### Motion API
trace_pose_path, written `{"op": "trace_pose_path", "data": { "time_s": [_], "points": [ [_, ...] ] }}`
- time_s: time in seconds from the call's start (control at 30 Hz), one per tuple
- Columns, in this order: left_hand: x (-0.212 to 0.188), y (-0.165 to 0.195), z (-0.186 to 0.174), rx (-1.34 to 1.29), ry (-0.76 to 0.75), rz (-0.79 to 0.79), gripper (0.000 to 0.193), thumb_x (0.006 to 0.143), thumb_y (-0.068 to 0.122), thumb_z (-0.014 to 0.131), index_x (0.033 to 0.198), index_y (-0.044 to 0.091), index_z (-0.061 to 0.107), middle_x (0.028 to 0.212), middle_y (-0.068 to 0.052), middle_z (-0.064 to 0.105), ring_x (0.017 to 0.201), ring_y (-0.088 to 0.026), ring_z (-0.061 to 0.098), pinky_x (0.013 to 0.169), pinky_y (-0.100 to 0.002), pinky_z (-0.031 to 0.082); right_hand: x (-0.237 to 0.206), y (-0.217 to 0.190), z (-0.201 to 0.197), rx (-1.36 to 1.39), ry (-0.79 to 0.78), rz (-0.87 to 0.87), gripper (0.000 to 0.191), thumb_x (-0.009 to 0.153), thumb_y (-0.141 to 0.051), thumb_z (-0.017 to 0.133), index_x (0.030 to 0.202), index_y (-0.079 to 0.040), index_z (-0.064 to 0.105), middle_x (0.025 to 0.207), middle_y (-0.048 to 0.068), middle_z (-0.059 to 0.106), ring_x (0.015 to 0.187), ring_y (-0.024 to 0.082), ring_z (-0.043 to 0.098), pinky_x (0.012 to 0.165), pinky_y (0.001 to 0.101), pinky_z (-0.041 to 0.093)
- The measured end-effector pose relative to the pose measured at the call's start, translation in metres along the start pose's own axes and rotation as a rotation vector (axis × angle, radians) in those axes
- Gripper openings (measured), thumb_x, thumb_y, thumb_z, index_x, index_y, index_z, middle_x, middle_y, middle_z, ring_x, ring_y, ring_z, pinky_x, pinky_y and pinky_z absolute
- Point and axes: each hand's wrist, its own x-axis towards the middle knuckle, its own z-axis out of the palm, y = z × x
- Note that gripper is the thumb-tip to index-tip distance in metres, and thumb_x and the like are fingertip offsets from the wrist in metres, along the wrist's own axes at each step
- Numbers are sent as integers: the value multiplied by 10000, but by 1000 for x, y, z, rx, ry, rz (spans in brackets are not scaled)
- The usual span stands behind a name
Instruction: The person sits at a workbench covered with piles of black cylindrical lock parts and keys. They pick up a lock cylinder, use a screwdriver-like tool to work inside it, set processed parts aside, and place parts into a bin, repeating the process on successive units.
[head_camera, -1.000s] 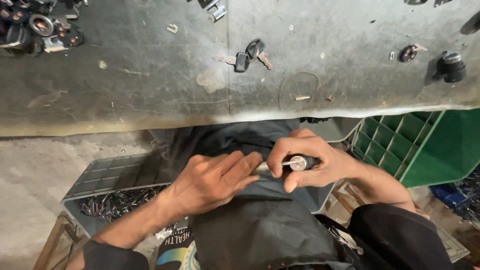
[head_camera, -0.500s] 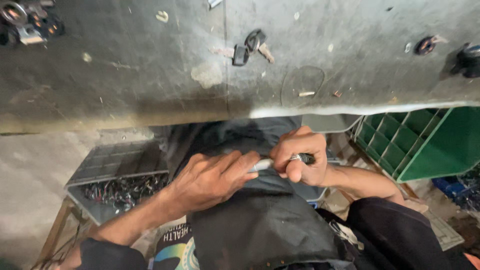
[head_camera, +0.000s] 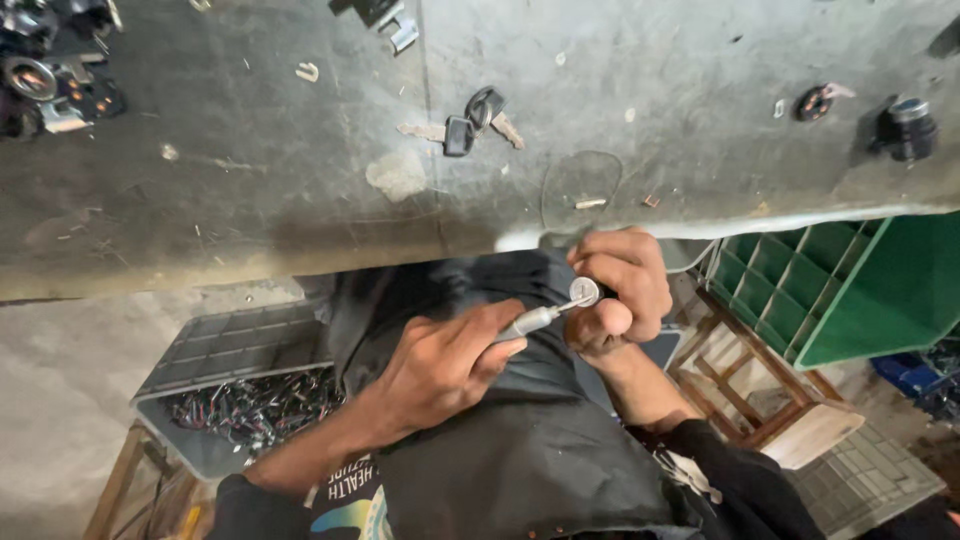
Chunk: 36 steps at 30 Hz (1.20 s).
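A: Where is the lock cylinder (head_camera: 584, 292) lying?

B: Below the bench (head_camera: 300, 200) edge, the right hand (head_camera: 620, 290) is gripping it, round face turned leftward.

A: And the other hand?

B: The left hand (head_camera: 440, 365) is closing around a slim tool (head_camera: 530, 322), its long axis slanting up-right, tip touching the cylinder's face.

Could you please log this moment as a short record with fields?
Left hand: holds a thin metal tool, tip at the cylinder
Right hand: grips a small round metal cylinder
Bench: grey, keys lying on it
Left side: grey crate of small parts
Right side: green crate
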Motion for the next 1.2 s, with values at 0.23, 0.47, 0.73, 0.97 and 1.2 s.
{"op": "trace_pose_path", "data": {
  "time_s": [0.23, 0.47, 0.73, 0.97, 1.2],
  "points": [
    [25, 4, 2, 51, 150, 8, 293, 1019, 135, 699, 1232, -37, 596, 981, -145, 709, 765, -263, 735, 594, -337, 557, 31, -21, -3, -32, -94, 154, 588, 1169, -478, 413, 983, 43, 611, 927, 127, 609, 719, 190, 559, 637, 307, 435],
    [31, -1, -2, 139, 182, -8, 263, 1029, 163, 688, 1212, -3, 595, 1008, -136, 724, 755, -275, 733, 589, -354, 556, 29, 1, 19, -34, -39, 159, 447, 964, -312, 757, 765, 24, 540, 685, 72, 503, 606, 169, 453, 568, 327, 328],
    [44, -8, 10, 119, 205, 37, 232, 1046, 158, 672, 1192, -13, 612, 1030, -139, 723, 824, -292, 750, 655, -363, 580, 24, 5, 20, 13, 122, 430, 406, 1042, -180, 622, 715, 18, 487, 646, 28, 424, 550, 92, 368, 531, 290, 252],
    [49, -11, 29, 32, 218, 1, 230, 1037, 161, 690, 1166, -20, 629, 1026, -153, 732, 808, -295, 754, 657, -350, 587, 30, 2, 16, 48, 173, 519, 420, 1064, -180, 585, 699, 7, 497, 633, 12, 438, 588, 93, 377, 563, 306, 266],
    [40, -19, 48, -9, 287, -26, 240, 1039, 186, 677, 1141, -26, 635, 973, -163, 726, 724, -275, 736, 613, -336, 572, 35, 0, 16, 126, 166, 505, 437, 1051, -135, 604, 666, 19, 466, 616, 19, 436, 527, 87, 364, 514, 279, 237]
  ]
}}
